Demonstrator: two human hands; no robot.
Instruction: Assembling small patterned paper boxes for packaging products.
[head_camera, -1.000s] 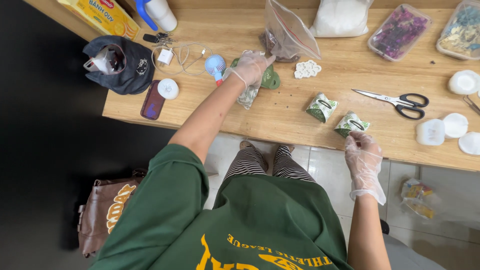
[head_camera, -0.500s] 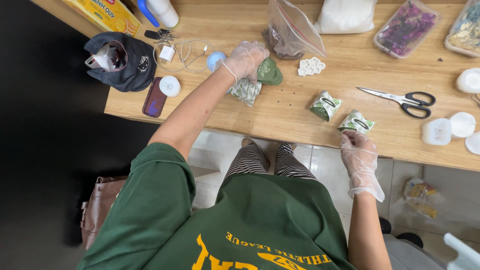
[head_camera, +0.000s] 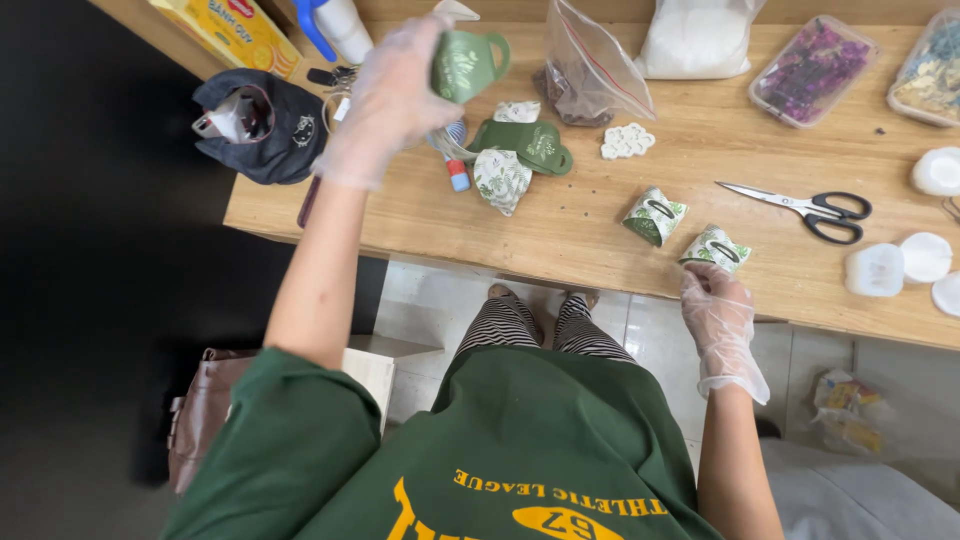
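Observation:
My left hand (head_camera: 385, 100), in a clear glove, is raised above the wooden table (head_camera: 560, 255) and grips a small green pouch (head_camera: 465, 65) with a loop handle. Below it on the table lie a second green pouch (head_camera: 530, 145) and a white leaf-patterned pouch (head_camera: 500, 178). My gloved right hand (head_camera: 718, 320) rests at the table's near edge, fingertips touching a small folded patterned pouch (head_camera: 716, 248). A similar folded pouch (head_camera: 655, 216) lies just to its left.
Scissors (head_camera: 810, 208) lie to the right, with white round pieces (head_camera: 925, 257) beyond. A zip bag (head_camera: 590, 75), a white sack (head_camera: 690, 40) and lidded trays (head_camera: 812, 70) stand at the back. A dark cap (head_camera: 258, 125) and yellow box (head_camera: 225, 30) sit left. A brown bag (head_camera: 205, 420) is on the floor.
My left hand has picked a green pouch up off the table and lifted it toward the camera. My right hand has stayed by the folded pouch at the edge.

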